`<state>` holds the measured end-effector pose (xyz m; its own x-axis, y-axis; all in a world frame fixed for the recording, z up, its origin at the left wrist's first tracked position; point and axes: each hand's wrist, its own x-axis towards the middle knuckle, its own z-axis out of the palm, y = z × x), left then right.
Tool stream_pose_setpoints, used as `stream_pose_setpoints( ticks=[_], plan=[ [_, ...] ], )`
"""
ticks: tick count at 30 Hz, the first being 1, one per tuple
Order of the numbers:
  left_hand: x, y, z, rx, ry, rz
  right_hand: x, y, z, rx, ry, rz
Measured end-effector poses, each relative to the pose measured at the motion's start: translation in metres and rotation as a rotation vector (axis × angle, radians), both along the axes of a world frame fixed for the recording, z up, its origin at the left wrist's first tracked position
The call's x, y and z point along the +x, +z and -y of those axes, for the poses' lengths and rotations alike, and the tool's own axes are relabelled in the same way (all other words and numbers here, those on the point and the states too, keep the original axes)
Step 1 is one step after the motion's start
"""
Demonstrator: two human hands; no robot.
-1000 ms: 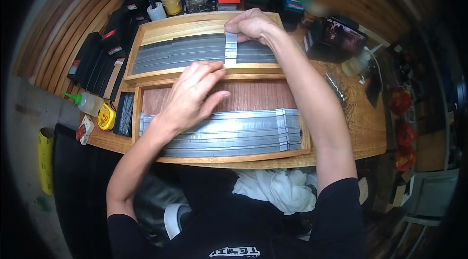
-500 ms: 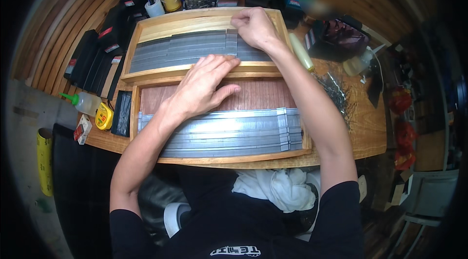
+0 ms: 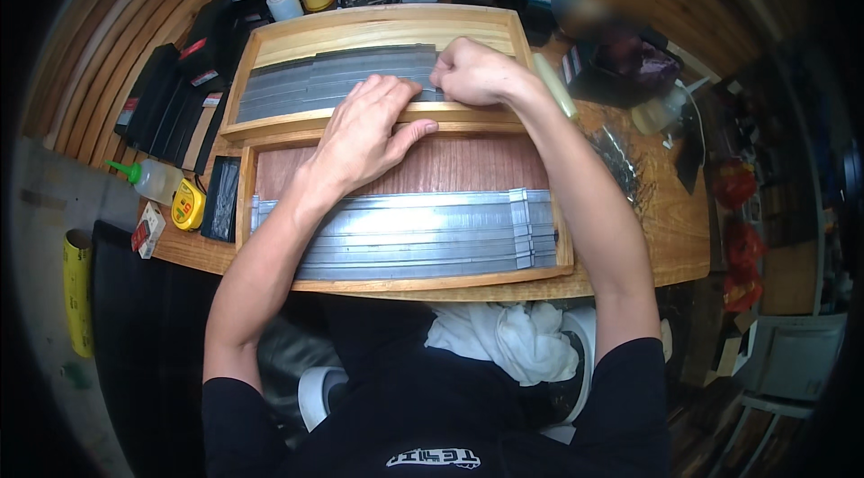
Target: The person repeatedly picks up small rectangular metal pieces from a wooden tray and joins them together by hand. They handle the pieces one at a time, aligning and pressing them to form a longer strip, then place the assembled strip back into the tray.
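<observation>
Head view: grey metallic strips (image 3: 369, 73) lie in the far wooden tray (image 3: 270, 129) — likely stiff, light and slick, best pinched by an end. The right hand (image 3: 475, 75) has curled fingers — any hold I cannot tell; the left hand's (image 3: 362, 131) spread loosely, seemingly empty.

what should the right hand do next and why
Probably lift the right hand slightly to check the strips: curled low over the far box, it hides part of them, so how they lie there can't be seen. The left hand, across the front wall, could steady the box.
</observation>
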<state>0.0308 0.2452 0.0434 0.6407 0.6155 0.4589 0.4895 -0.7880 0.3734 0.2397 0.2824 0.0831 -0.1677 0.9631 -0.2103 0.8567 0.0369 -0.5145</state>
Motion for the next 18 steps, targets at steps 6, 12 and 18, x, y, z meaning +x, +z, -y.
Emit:
stream_pose_setpoints(
  ticks=[6,12,18],
  plan=[
    [-0.006,0.001,-0.008,-0.025,0.156,0.072,-0.028,0.015,-0.008,-0.076,0.009,0.077],
    [-0.024,-0.008,-0.029,-0.166,0.32,0.564,-0.072,0.01,-0.015,0.001,0.055,-0.037],
    [-0.054,0.006,-0.043,0.159,0.236,0.769,-0.09,0.022,0.029,0.349,0.163,-0.243]
  ],
)
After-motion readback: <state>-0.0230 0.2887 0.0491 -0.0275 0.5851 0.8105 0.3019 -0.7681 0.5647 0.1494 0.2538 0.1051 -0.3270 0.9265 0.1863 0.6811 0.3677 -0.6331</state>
